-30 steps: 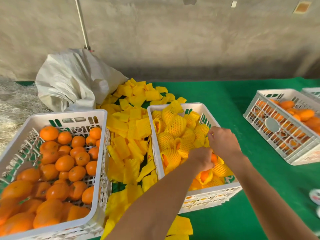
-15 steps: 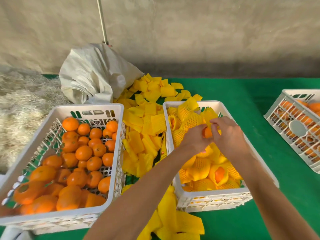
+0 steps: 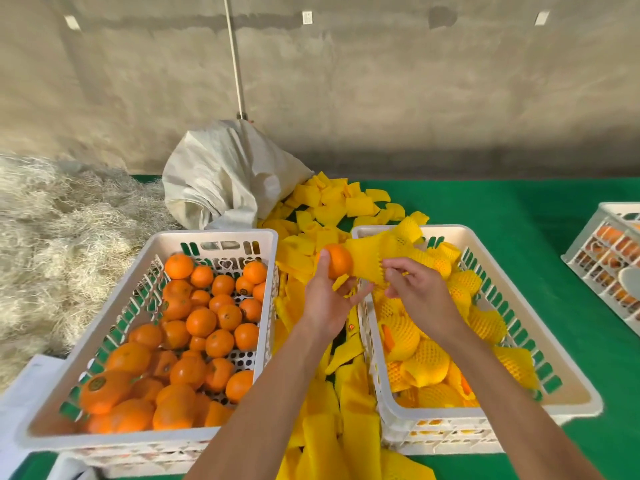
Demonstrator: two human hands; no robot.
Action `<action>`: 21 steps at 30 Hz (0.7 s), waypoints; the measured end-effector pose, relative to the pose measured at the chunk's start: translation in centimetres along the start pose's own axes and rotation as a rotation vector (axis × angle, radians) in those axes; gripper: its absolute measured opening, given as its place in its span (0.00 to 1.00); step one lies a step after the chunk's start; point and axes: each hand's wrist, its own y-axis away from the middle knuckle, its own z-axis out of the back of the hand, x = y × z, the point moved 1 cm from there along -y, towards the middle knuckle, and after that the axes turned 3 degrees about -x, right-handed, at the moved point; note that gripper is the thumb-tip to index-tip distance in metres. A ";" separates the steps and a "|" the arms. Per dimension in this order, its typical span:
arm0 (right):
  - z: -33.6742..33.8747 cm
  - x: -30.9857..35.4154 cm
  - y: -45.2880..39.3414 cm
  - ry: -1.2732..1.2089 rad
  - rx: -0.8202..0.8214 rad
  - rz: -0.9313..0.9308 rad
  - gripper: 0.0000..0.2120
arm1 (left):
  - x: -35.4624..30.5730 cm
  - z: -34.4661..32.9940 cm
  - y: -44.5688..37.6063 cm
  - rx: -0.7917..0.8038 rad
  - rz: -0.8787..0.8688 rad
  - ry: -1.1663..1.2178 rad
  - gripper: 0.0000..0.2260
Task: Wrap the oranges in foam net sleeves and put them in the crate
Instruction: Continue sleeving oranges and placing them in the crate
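Observation:
My left hand (image 3: 327, 301) grips a bare orange (image 3: 335, 260) above the gap between two white crates. A yellow foam net sleeve (image 3: 369, 259) sits against the orange's right side, and my right hand (image 3: 417, 292) pinches its lower edge. The left crate (image 3: 214, 237) holds several unwrapped oranges (image 3: 201, 322). The right crate (image 3: 568, 393) holds several oranges wrapped in yellow net (image 3: 429, 362).
Loose yellow foam sleeves (image 3: 332, 206) lie piled between and behind the crates on the green table cover (image 3: 519, 209). A white sack (image 3: 221, 174) leans at the back, straw (image 3: 52, 237) lies to the left, and another crate of oranges (image 3: 609, 258) stands at the far right.
Both hands have lifted out of the right crate and moved left. My left hand now holds a bare orange and my right hand holds a sleeve against it.

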 end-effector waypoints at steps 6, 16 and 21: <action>-0.8 0.9 0.4 0.655 -0.053 0.346 0.07 | -0.4 1.6 0.1 -0.053 -0.091 -0.135 0.22; -1.8 0.3 1.5 0.792 0.081 0.495 0.06 | -0.5 3.0 1.3 -0.074 -0.167 -0.337 0.14; -2.2 -1.0 1.3 0.121 0.175 -0.034 0.10 | -0.7 3.4 2.0 0.034 -0.108 -0.260 0.21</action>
